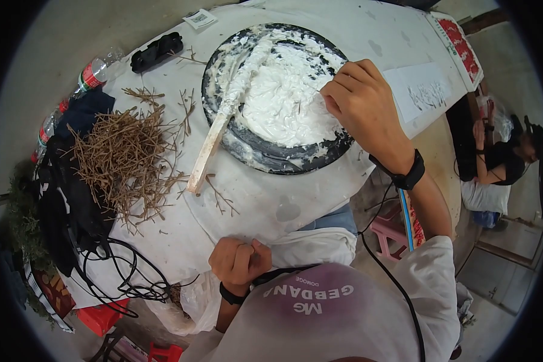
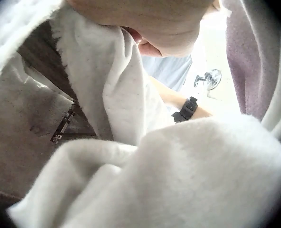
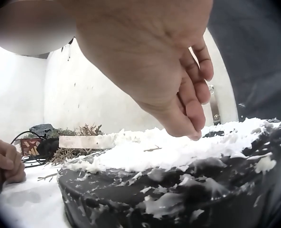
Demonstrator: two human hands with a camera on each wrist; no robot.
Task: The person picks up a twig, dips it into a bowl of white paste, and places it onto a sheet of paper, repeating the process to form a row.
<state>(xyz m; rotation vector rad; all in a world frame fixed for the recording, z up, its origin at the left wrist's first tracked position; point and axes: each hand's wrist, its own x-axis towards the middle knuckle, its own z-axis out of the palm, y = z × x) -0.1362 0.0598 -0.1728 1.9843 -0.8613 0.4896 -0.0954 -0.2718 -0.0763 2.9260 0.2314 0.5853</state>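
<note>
A black round basin (image 1: 277, 168) holds thick white paste (image 1: 289, 90), with a small brown twig (image 3: 152, 149) lying on it. My right hand (image 1: 363, 102) is over the basin's right side, its thumb and index fingertip pinched together close above the paste. A thin sliver, like a twig end, shows faintly at those tips in the head view. A paste-coated wooden stick (image 1: 208, 151) leans across the basin's left rim. My left hand (image 1: 238, 260) is curled into a loose fist at the table's near edge, in front of the shirt, with nothing seen in it.
Left of the basin lies a heap of dry twigs (image 1: 120, 157), beside black cloth and cables (image 1: 127, 271). Plastic bottles (image 1: 93, 73) line the far left edge. White-coated pieces lie on paper (image 1: 404, 111) at right. Another person (image 1: 504, 157) is beyond the table.
</note>
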